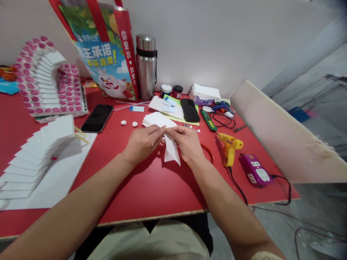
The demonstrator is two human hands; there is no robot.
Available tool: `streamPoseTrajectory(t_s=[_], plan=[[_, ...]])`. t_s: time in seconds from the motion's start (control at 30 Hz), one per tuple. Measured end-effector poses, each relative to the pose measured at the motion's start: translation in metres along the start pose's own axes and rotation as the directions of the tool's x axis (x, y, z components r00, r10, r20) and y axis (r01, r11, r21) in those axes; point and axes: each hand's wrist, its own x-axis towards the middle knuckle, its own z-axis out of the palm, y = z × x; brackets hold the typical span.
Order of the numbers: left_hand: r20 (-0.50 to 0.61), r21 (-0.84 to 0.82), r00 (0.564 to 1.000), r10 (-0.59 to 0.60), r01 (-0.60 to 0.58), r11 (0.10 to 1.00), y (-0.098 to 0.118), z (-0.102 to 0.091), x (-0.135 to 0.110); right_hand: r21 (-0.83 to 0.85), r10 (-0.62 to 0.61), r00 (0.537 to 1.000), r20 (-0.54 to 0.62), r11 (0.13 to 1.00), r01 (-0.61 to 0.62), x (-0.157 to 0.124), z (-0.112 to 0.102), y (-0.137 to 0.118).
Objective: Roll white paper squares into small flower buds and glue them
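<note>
Two bare hands meet over the middle of the red tabletop [151, 195]: the left hand [143, 142] and the right hand [187, 141] pinch the top of a thin white paper strip [172, 151], its loose end toward the tabletop's front edge. A stack of white paper sheets [155, 119] lies just beyond the fingers, two small white balls [123, 123] to its left. Near the right edge lie a yellow plastic glue gun [229, 147] and a purple box-shaped power socket [251, 167]. By the left edge spreads a curved fan of white paper leaves [35, 155]; a silver metal flask [145, 74] stands at the back edge.
</note>
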Motion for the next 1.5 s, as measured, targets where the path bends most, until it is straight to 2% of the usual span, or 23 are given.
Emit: streamPoseTrajectory(t_s=[0.23,0.37,0.47,0.53,0.63,0.77,1.0,1.23,1.4,1.5], plan=[[-0.002,-0.317,0.998,-0.065,0.061,0.946,0.002,-0.002,0.003,0.005,0.033,0.999,-0.013,0.999,-0.033,0.002,0.000,-0.001],[0.029,-0.515,0.974,-0.223,0.206,0.832,0.006,-0.002,0.006,-0.011,0.035,0.999,-0.024,0.999,-0.035,0.004,-0.001,0.001],[0.093,-0.606,0.944,-0.316,0.305,0.735,0.006,-0.001,0.007,-0.079,-0.008,1.000,0.001,0.997,0.008,0.006,-0.002,0.004],[0.133,-0.612,0.937,-0.322,0.334,0.717,0.005,0.000,0.007,-0.148,-0.066,0.998,0.025,0.987,0.069,0.007,-0.004,0.007],[0.145,-0.570,0.941,-0.306,0.332,0.752,0.003,0.000,0.007,-0.211,-0.126,0.989,0.081,0.967,0.141,0.008,-0.007,0.010],[0.127,-0.535,0.950,-0.285,0.308,0.787,0.001,-0.001,0.006,-0.216,-0.121,0.982,0.143,0.965,0.150,0.007,-0.008,0.009],[0.143,-0.529,0.953,-0.266,0.301,0.794,0.002,-0.001,0.005,-0.248,-0.139,0.979,0.149,0.953,0.173,0.007,-0.008,0.007],[0.188,-0.589,0.937,-0.296,0.349,0.729,0.002,-0.002,0.007,-0.316,-0.120,0.975,0.189,0.932,0.176,0.012,-0.012,0.006],[0.189,-0.559,0.931,-0.312,0.364,0.745,0.003,-0.003,0.007,-0.317,-0.127,0.972,0.197,0.930,0.186,0.011,-0.013,0.004],[0.223,-0.586,0.895,-0.388,0.440,0.680,0.005,-0.002,0.007,-0.325,-0.115,0.974,0.194,0.929,0.174,0.011,-0.012,0.003]])
